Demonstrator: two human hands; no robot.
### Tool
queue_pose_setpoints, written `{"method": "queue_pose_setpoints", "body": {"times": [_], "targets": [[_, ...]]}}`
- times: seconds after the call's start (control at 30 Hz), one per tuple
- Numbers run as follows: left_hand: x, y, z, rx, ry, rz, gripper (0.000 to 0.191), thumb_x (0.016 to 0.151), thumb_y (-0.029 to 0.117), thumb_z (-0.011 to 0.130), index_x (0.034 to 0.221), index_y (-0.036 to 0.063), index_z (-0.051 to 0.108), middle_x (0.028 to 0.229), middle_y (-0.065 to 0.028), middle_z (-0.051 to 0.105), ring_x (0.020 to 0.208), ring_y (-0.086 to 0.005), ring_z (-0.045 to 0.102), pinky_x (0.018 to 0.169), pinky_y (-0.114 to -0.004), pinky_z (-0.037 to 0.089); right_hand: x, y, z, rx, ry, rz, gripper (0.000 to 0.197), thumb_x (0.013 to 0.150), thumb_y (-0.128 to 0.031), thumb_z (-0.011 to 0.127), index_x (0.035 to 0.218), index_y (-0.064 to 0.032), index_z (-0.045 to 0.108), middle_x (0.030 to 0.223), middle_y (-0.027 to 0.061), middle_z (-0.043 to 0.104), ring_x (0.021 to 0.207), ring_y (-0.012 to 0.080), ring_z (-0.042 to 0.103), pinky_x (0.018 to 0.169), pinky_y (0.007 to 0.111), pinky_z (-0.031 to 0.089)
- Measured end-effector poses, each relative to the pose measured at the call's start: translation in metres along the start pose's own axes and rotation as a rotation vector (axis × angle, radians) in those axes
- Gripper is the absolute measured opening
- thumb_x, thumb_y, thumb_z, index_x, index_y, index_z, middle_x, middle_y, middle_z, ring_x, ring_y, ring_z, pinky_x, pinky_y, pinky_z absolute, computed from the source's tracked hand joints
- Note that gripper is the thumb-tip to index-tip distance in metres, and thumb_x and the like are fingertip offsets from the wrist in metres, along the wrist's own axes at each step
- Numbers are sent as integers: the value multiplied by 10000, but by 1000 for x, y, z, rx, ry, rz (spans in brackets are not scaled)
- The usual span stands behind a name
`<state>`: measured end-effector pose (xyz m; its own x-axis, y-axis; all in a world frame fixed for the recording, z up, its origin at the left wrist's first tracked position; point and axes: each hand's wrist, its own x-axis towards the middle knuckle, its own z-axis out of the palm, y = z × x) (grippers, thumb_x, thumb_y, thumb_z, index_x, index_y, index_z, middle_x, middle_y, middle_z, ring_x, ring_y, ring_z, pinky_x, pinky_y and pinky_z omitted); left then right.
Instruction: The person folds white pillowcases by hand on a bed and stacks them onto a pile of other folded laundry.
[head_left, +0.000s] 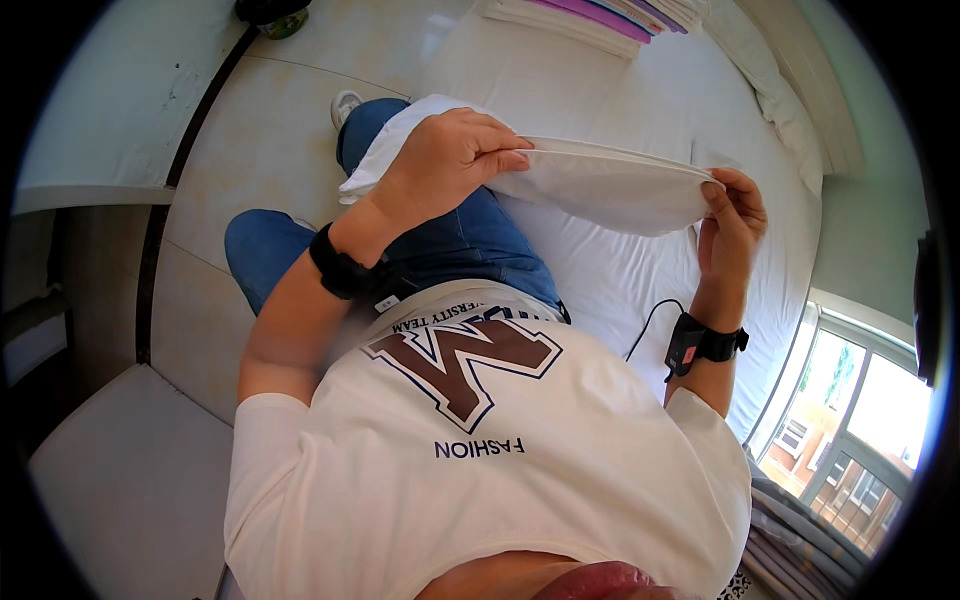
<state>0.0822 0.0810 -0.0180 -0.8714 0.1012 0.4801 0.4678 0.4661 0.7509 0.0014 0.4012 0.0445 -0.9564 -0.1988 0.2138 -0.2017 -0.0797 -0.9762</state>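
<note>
A folded white cloth (607, 184) stretches between my two hands, above the bed and my right thigh. My left hand (457, 154) pinches its upper edge between thumb and fingers. At the other end, my right hand (733, 214) grips a corner with thumb and fingertips. The cloth sags in a shallow curve between them, and its layered edges show along the top. Left of my left hand, more white fabric (386, 146) drapes across my jeans at the knee. My left forearm and hand hide part of the cloth.
The bed's white sheet (622, 277) is wrinkled on my right. A stack of folded white, purple and blue textiles (592, 22) sits at its far end. A padded seat (135, 480) is at lower left. A glazed window or door (847, 405) stands at right, near piled grey fabric (802, 532).
</note>
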Motion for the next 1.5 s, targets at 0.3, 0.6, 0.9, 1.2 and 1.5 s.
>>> {"method": "queue_pose_setpoints", "body": {"times": [0.3, 0.6, 0.9, 1.2, 1.5], "targets": [[-4, 4, -1, -214, -79, -333, 331, 842, 45, 689, 1172, 66, 672, 865, -63, 693, 764, -120, 612, 709, -236, 494, 1, 6, -8, 52, -31, 61, 188, 835, 70, 651, 1013, 9, 670, 922, 72, 681, 833, 119, 624, 765, 214, 464], [2, 7, 8, -43, -212, -290, 211, 763, 103, 757, 934, 9, 676, 789, -64, 597, 676, -177, 519, 649, -273, 429, -4, 0, 6, 129, -127, -30, 215, 839, 122, 592, 1021, 25, 653, 968, 123, 689, 910, 178, 645, 852, 275, 495], [18, 5, -13, 160, -101, -150, 147, 759, 73, 760, 871, -2, 701, 740, -71, 604, 599, -162, 513, 569, -271, 415, -1, -14, -6, 1, -148, -119, 260, 812, 152, 581, 1018, 5, 643, 950, 118, 689, 924, 195, 660, 852, 301, 517], [43, 5, -22, 145, 9, -93, 143, 781, 97, 729, 909, 34, 719, 765, -64, 628, 667, -196, 568, 609, -296, 452, 4, 2, -47, -16, 56, -147, 272, 810, 148, 594, 1038, 10, 648, 960, 110, 688, 922, 182, 651, 867, 292, 513], [45, 1, -9, 430, 26, 44, 111, 777, 80, 677, 881, 93, 712, 801, -50, 656, 800, -249, 619, 700, -349, 498, 2, 13, -55, 54, 227, -81, 201, 826, 90, 622, 1006, 8, 660, 954, 98, 685, 886, 155, 639, 848, 259, 481]]}}
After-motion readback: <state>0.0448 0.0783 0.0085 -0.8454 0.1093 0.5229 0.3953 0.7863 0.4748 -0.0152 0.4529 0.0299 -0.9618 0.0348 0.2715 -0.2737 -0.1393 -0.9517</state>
